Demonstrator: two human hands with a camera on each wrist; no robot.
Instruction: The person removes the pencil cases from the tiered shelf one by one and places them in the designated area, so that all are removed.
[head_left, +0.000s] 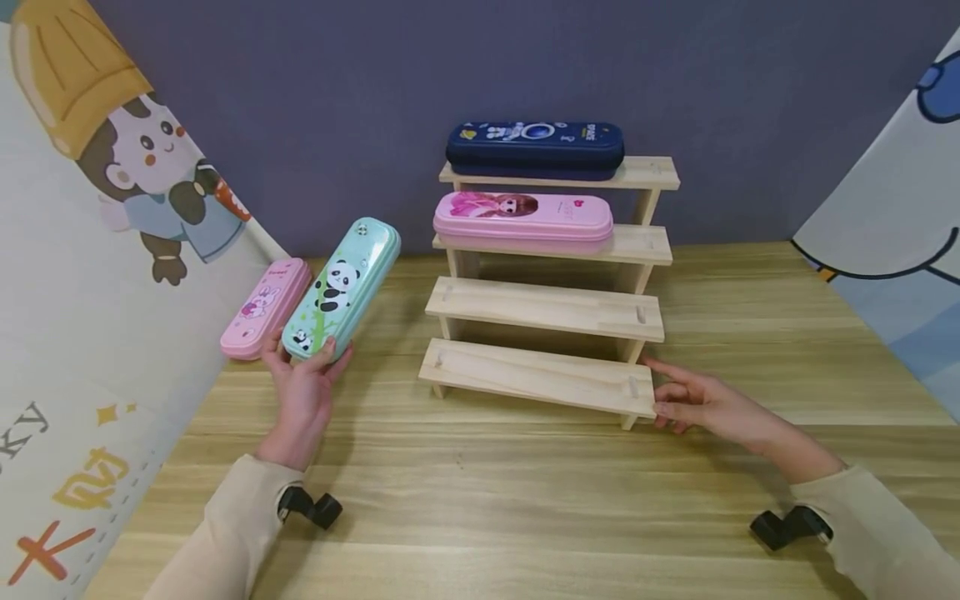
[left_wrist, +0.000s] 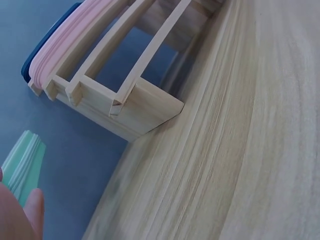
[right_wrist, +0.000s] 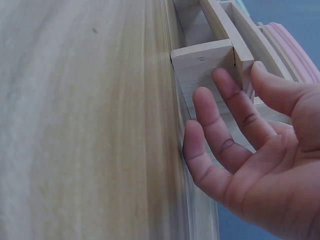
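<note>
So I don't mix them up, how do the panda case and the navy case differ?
The panda case is mint green; the navy case is dark blue.
The left hand holds the panda case; the navy case rests on the top shelf.
The panda case points diagonally; the navy case lies along its shelf.
Both are long with rounded corners.

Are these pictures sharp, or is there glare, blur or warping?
Head view: mostly crisp, with a light sheen on the panda case; left wrist view: hazy, the tabletop paler toward the right, the wooden rack looking bowed, perhaps distorted; right wrist view: tabletop grain soft, the right hand clearer.
</note>
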